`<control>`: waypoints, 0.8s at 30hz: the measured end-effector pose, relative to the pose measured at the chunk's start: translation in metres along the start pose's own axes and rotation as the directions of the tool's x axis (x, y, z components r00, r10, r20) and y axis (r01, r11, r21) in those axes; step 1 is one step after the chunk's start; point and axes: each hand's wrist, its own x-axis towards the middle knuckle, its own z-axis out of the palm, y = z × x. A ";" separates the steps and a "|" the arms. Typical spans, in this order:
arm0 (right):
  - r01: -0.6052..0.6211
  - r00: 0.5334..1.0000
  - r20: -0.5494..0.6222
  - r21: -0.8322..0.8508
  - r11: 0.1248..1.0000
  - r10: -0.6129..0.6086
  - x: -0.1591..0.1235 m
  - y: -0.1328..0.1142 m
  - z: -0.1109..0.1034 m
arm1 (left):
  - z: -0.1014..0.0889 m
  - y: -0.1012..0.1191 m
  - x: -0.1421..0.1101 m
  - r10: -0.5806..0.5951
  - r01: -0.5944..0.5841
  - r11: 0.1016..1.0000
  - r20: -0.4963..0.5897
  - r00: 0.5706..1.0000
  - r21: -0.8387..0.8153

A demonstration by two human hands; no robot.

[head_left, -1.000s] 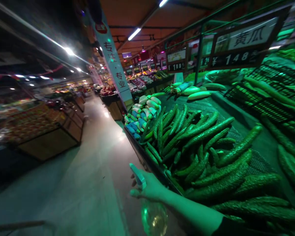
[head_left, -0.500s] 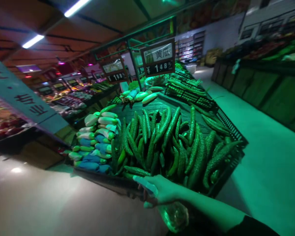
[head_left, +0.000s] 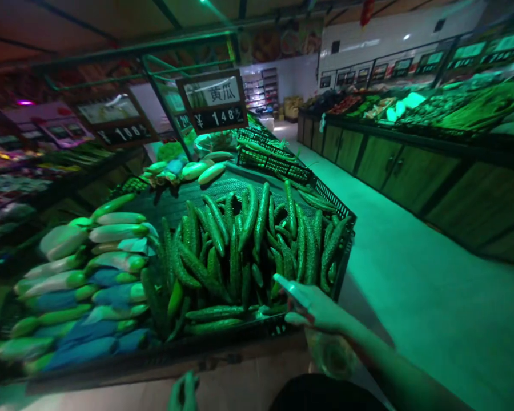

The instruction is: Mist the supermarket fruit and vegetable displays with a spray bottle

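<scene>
My right hand (head_left: 314, 308) is closed around a thin, flat, pale object that looks like a phone (head_left: 292, 290), held edge-on over the front right of the bin. Below that hand hangs a clear plastic bag (head_left: 332, 354) with something roundish in it; its contents are blurred. Cucumbers (head_left: 244, 240) lie heaped just beyond the phone, apart from my fingers. Low at the bottom edge, my left hand (head_left: 184, 394) shows only partly, fingers pointing up and slightly apart, with nothing visible in them. It is in front of the bin's front edge (head_left: 175, 362).
White radishes (head_left: 115, 233), some in blue wrapping, are stacked on the left. A cucumber price sign (head_left: 214, 103) and another sign (head_left: 113, 117) hang above. Black crates (head_left: 274, 160) stand behind. An aisle floor (head_left: 389, 257) separates the bin from a wooden vegetable counter (head_left: 411, 165).
The view has turned right and come nearer to the bin. My right hand, with the phone-like object and bag, appears further right. My left hand has come into view at the bottom.
</scene>
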 end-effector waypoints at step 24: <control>-0.182 0.840 -0.494 0.139 0.973 0.227 -0.025 0.021 0.047 | -0.048 0.017 0.170 -0.099 0.126 0.987 -0.247 0.964 0.095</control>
